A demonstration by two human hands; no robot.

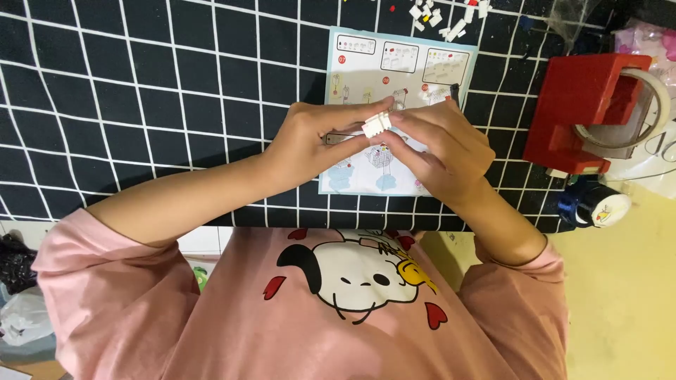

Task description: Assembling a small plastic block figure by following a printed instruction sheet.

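Note:
My left hand point(310, 137) and my right hand point(440, 144) meet above a pale blue instruction sheet point(398, 70) on the black grid-patterned cloth point(141, 105). Together they pinch a small white block assembly point(377, 124) between fingertips. A thin grey flat piece point(338, 139) pokes out under my left fingers. Both hands hover just over the sheet's lower half, hiding several of its pictures.
Loose white, red and yellow small bricks point(440, 17) lie scattered at the top beyond the sheet. A red tape dispenser point(591, 112) with a clear tape roll stands at the right, a dark blue roll point(591, 204) below it. The cloth's edge runs along the bottom.

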